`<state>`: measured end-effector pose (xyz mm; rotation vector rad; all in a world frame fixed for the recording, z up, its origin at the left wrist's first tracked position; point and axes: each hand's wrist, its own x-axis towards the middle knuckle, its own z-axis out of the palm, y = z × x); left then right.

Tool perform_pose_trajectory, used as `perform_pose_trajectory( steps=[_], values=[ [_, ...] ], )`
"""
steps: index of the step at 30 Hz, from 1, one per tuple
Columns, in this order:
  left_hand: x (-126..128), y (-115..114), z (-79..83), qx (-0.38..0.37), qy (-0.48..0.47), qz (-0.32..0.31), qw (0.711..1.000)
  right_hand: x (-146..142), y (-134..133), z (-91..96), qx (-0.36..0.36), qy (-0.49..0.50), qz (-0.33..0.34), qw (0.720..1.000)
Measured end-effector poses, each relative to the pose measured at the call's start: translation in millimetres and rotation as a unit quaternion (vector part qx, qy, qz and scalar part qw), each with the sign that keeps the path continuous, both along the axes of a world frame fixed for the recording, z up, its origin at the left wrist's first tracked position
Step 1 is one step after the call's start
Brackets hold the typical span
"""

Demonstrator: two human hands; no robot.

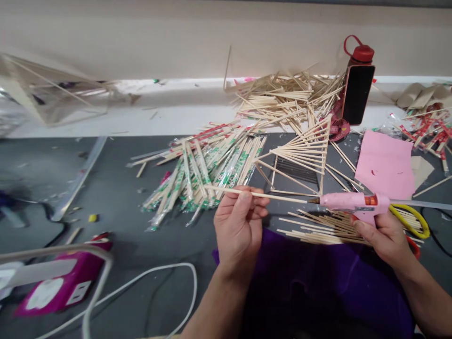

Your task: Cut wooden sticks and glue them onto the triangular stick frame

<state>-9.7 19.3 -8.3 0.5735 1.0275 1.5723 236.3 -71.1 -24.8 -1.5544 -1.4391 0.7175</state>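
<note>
My left hand (239, 226) is closed in a pinch on a thin wooden stick (278, 197) that lies level across the grey work surface (116, 197). My right hand (383, 238) grips a pink glue gun (353, 202), whose nozzle touches the stick's right end. Under the gun lie several loose sticks (318, 228). Behind them rests a fan-shaped frame of glued sticks (303, 153).
A heap of wrapped chopsticks (201, 172) lies left of centre and a pile of bare sticks (282, 101) at the back. A red bottle with a phone (357, 89), pink paper (384, 165), yellow scissors (413, 221), a pink box (63, 282) and white cables (141, 282) surround me.
</note>
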Motion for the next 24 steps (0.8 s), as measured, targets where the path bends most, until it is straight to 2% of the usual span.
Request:
perform_pose_trajectory(
  steps=[4, 8, 12, 16, 19, 24],
  values=[
    [-2.5, 1.0, 0.6, -0.006, -0.008, -0.009, 1.0, -1.7, 4.4, 0.2, -0.028, 0.04, -0.018, 0.999],
    [-6.6, 3.7, -2.4, 0.003, 0.023, -0.023, 0.999, 4.4, 10.2, 8.0, -0.031, 0.126, -0.102, 0.986],
    [-5.7, 4.0, -6.0, -0.001, 0.044, -0.028, 0.999, 30.9, 14.1, 24.8, -0.011, 0.159, -0.199, 0.967],
    [-0.6, -0.1, -5.1, -0.009, 0.058, -0.048, 0.997, 68.9, 26.4, 34.6, 0.041, 0.15, -0.245, 0.957],
    [4.2, -2.4, -3.5, -0.012, 0.05, -0.066, 0.996, 93.3, 44.2, 26.0, 0.011, 0.11, -0.26, 0.959],
    [11.2, -3.8, -2.1, -0.027, 0.03, -0.082, 0.996, 117.7, 66.8, -1.4, -0.044, 0.081, -0.269, 0.959]
  ],
)
